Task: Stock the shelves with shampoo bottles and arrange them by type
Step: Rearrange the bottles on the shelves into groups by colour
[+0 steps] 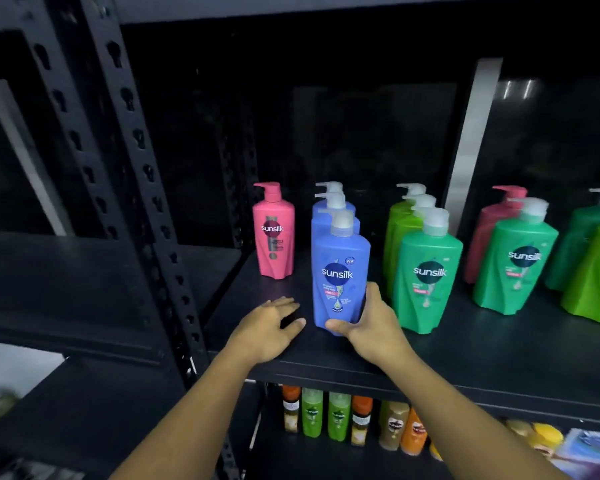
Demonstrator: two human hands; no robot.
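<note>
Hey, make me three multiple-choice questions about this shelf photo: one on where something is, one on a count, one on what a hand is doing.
1. Where does the lone pink bottle stand relative to the blue bottles?
A. to their left
B. to their right
C. on the shelf below

2. How many blue bottles form the row?
A. one
B. three
C. five

3. What is the right hand doing?
A. hanging free
B. gripping the front blue bottle
C. lying flat on the shelf

Answers:
1 A, it stands alone at the left end.
2 B, three white pumps line up.
3 B, fingers wrap the bottle's base; the left hand is open.
</note>
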